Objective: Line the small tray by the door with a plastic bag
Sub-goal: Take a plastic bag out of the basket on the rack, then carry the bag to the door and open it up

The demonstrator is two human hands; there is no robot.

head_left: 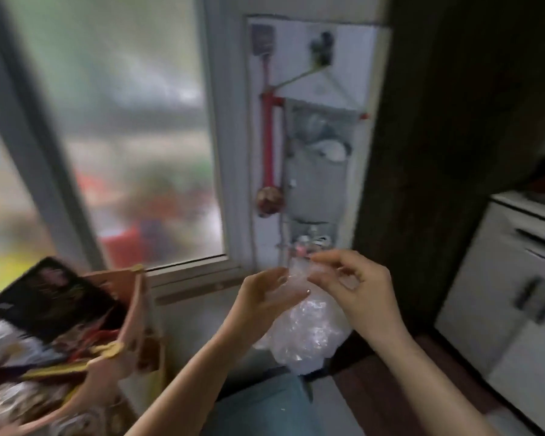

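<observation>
**Both hands hold a crumpled plastic bag up by the door**

The person holds a clear plastic bag in front of the body, at about the height of the door's lower frame. The left hand cups the bag's upper part from the left, palm turned inward and fingers loosely curled against the film. The right hand meets it from the right, thumb and forefinger pinched together on the top edge, the other fingers bent and apart. Between the two hands the film bunches up; below them the rest of the bag hangs down, wrinkled and puffed.

Behind the hands stands a glass door with a pale frame, the view through it blurred. On the wall panel just right of the door hang a red-handled tool and a grey pouch. At the lower left a cardboard box sits full of coloured packets. A white cabinet stands at the right. The whole frame is motion-blurred, and the small tray cannot be made out
</observation>
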